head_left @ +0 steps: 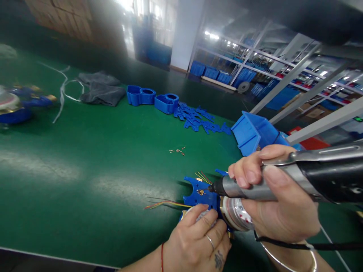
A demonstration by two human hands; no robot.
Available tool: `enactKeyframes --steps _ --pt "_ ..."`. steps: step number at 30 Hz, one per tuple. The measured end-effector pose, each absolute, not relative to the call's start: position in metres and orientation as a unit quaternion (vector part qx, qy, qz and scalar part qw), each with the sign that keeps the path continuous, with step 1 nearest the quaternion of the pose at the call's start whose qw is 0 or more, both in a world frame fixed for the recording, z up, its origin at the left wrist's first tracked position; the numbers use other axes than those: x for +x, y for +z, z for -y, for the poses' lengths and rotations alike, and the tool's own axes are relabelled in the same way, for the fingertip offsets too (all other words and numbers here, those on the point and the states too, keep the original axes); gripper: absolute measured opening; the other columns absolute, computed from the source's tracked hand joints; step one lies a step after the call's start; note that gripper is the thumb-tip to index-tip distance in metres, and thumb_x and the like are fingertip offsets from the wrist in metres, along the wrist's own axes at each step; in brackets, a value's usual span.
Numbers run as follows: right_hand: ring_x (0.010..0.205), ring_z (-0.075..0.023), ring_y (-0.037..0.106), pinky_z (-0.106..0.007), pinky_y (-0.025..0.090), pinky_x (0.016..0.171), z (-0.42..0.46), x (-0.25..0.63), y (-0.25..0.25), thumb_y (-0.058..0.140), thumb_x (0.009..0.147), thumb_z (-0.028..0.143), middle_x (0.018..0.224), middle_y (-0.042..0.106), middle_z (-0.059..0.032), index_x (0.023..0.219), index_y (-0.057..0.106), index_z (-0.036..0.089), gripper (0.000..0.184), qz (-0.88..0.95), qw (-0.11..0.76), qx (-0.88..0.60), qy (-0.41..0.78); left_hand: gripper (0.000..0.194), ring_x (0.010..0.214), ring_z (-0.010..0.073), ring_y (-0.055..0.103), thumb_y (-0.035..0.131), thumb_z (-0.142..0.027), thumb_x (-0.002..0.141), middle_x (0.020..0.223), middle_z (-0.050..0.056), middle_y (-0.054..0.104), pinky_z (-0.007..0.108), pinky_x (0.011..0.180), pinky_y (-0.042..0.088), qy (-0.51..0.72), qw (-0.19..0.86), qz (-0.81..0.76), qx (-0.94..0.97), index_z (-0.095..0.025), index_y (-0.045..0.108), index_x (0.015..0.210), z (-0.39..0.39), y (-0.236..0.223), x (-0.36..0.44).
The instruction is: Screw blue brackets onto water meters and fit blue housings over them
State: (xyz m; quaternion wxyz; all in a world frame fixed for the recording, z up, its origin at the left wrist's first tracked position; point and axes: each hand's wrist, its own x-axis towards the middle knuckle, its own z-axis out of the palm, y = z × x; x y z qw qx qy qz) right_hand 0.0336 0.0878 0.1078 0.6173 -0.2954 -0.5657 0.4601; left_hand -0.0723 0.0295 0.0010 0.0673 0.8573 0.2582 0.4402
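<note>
My right hand (283, 200) is wrapped round a grey and black electric screwdriver (329, 172), held nearly level. Its tip points left and meets a blue plastic plate (190, 196) near a small brass-coloured spot. My left hand (198, 238) has its fingers curled over the near side of the blue assembly, gripping it against the table. Under the screwdriver, a round part with a clear cover and white rim (238, 213) sits beside the plate. Thin red, yellow and black wires (170, 203) stick out to the left, and others rise behind the plate. My left palm hides part of the assembly.
Small screws (178, 151) lie loose on the green table (113, 151). Behind them are flat blue pieces (194, 117), two blue housings (140, 95) and a grey bag (102, 90). A blue bin (249, 132) stands at the right; a blurred blue assembly (17, 109) is at far left.
</note>
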Motion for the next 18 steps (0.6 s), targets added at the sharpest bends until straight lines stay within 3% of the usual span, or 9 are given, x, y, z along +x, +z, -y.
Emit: enactKeyframes --steps 5,11,15,18 --pt "0.053 -0.0101 0.048 -0.025 0.045 0.052 -0.087 0.031 0.106 0.072 0.079 0.029 0.061 0.050 0.0036 0.086 0.058 0.022 0.017 0.568 0.617 -0.306 0.452 0.017 0.086 0.0270 0.068 0.053 -0.008 0.083 0.091 0.012 0.073 0.043 0.083 0.053 0.437 0.084 -0.256 0.858 -0.012 0.069 0.087 -0.030 0.000 -0.071" --pt "0.054 -0.0116 0.049 -0.028 0.045 0.051 -0.087 0.029 0.104 0.068 0.083 0.033 0.063 0.051 0.0039 0.111 0.055 0.026 0.032 0.596 0.580 -0.341 0.438 0.016 0.086 0.0274 0.068 0.053 -0.007 0.082 0.090 0.013 0.073 0.043 0.084 0.053 0.442 0.098 -0.260 0.853 -0.010 0.069 0.085 -0.029 0.003 -0.072" --pt "0.050 -0.0103 0.049 -0.027 0.043 0.047 -0.092 0.022 0.105 0.069 0.081 0.030 0.060 0.052 0.0047 0.089 0.059 0.025 0.013 0.587 0.588 -0.346 0.435 0.019 0.090 0.0293 0.067 0.052 -0.008 0.083 0.094 0.015 0.072 0.045 0.086 0.052 0.432 0.115 -0.252 0.858 -0.010 0.069 0.092 -0.029 0.003 -0.074" --pt "0.046 -0.0092 0.048 -0.025 0.039 0.042 -0.095 0.016 0.107 0.070 0.078 0.025 0.055 0.051 0.0051 0.074 0.057 0.022 0.014 0.569 0.603 -0.337 0.446 0.019 0.091 0.0294 0.067 0.052 -0.009 0.083 0.096 0.016 0.072 0.046 0.087 0.052 0.420 0.109 -0.254 0.864 -0.010 0.069 0.092 -0.029 0.004 -0.073"
